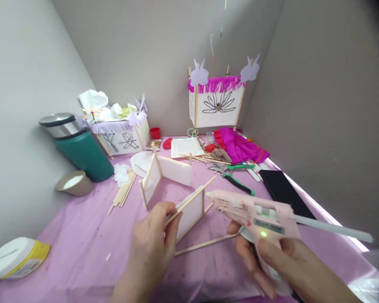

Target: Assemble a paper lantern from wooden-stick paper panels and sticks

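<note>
My left hand [154,244] pinches the near end of a wooden-stick frame [189,214] covered with white paper, holding it tilted above the table. In my right hand [271,261] is a pink hot glue gun [255,214], its green light lit and a glue stick [334,229] poking out of the back. The gun's nozzle points left, close to the frame's far upright; whether it touches I cannot tell. Behind them stands a second paper-covered stick frame [164,170], with two panels joined at a corner. A loose thin stick [205,245] lies under the hands.
Pruning shears [232,174] and a black phone-like slab [284,191] lie at right. Wooden sticks [124,191], a beige cup [76,183] and a green tumbler [85,151] are left. A decorated paper lantern [219,103] hangs or stands at the back. A yellow-white tub [17,256] sits front left.
</note>
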Tool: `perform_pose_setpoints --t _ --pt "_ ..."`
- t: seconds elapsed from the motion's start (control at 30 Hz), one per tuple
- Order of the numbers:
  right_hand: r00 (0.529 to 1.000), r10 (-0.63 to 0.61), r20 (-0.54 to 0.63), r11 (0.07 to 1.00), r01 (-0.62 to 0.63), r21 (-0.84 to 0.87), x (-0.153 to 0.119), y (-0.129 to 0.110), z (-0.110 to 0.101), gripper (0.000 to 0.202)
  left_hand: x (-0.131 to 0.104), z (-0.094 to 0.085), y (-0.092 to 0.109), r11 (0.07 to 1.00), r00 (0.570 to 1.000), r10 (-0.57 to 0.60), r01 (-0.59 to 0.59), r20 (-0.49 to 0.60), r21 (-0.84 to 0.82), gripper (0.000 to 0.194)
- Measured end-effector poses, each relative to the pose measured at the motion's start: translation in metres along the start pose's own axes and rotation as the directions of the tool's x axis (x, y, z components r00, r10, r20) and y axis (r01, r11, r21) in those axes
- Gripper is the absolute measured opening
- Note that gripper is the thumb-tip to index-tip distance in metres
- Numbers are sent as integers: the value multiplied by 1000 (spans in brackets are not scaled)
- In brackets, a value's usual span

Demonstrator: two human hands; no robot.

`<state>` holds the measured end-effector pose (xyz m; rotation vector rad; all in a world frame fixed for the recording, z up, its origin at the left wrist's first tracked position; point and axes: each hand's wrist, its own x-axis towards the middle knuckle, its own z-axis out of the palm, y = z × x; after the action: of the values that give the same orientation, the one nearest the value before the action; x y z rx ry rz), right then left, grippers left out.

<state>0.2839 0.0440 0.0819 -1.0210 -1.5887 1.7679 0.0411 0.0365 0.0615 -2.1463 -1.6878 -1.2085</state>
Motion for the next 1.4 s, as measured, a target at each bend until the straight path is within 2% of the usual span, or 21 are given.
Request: perform_pose_setpoints --t 0.07,0.17,0.37,0.5,0.6,0.77,1.0,1.17,1.4 --pt "996 63 66 995 -57 -77 -1 -6 4 52 -2 2 2 1000 1000 14 -14 -14 -4 11" --pt "989 117 91 986 -104 -130 -1 -13 8 56 -3 3 6 999 999 16 -17 -46 -27 15" --pt "969 243 35 961 -236 -143 2 -33 15 56 -5 5 12 997 996 -41 35 -77 -73 14" --pt "947 321 -13 939 -320 -122 7 -47 20 54 -7 7 11 992 994 -88 81 -61 -98 14" --pt "938 347 -3 930 -345 -123 8 -53 23 53 -9 8 11 989 993 -108 102 -50 -108 17" --pt "926 378 -7 919 -376 -122 6 -59 22 51 -11 10 11 992 994 -76 67 -83 -110 25" --pt "914 402 48 887 -376 -270 12 -81 19 54 -12 10 10 992 992 -30 14 -121 -126 29" --pt "937 320 136 907 -262 -330 20 -92 17 51 -10 10 10 990 992 1 -19 -129 -136 31" --pt "938 328 107 821 -227 -525 25 -95 8 52 -9 11 9 991 992 -10 -7 -128 -132 35"
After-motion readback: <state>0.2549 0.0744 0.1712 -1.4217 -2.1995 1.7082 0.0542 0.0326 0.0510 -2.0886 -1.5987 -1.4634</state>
